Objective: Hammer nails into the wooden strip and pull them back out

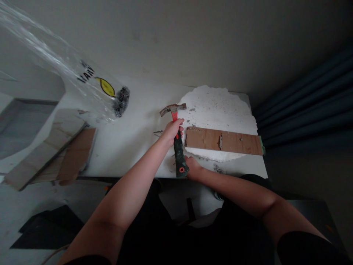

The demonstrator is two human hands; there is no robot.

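A claw hammer (176, 138) with a red and black handle stands over the white table (129, 136), its rusty head up at the far end. My left hand (172, 130) is wrapped round the red part of the handle just below the head. My right hand (193, 167) is closed at the black butt end of the handle, near the table's front edge. Right beside the hammer lies a long brown wooden board (223, 141) on a white foam slab (217, 106); a nail or small metal piece sticks from its middle.
A clear plastic bag (82, 84) with a yellow label and dark small parts lies at the left. Several wooden boards (55, 147) are stacked on the table's left edge. Loose nails (158, 133) lie near the hammer. A dark curtain (311, 99) hangs at the right.
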